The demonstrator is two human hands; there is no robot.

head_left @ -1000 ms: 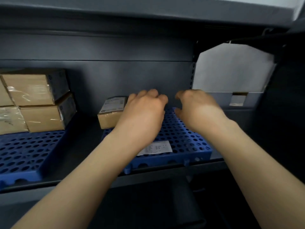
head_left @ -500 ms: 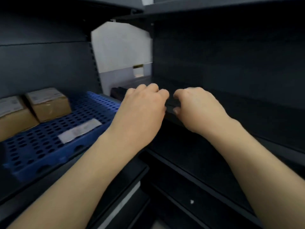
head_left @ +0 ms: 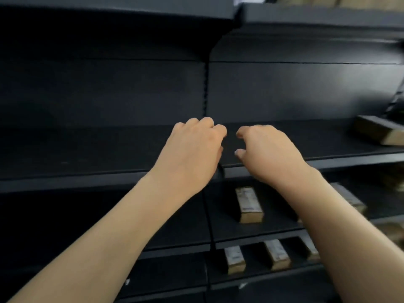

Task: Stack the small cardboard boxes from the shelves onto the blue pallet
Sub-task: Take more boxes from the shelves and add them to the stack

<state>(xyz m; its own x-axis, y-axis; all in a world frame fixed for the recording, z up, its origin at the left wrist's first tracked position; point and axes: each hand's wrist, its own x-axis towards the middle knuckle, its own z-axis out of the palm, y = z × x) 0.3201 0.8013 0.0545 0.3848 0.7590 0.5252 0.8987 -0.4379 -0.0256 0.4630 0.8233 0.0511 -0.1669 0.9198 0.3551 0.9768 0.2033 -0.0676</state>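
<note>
While they hover over the dark shelf, the left hand and right hand curl loosely, holding nothing.

Two bare hands reach out side by side, close together but not touching. The left hand and the right hand both have loosely bent fingers and hold nothing. They hang over the front edge of a dark shelf. Under the right hand, one shelf down, sits a small brown box. Lower still are a second box and a third box. Far to the right of the right hand lies a blurry box.
</note>
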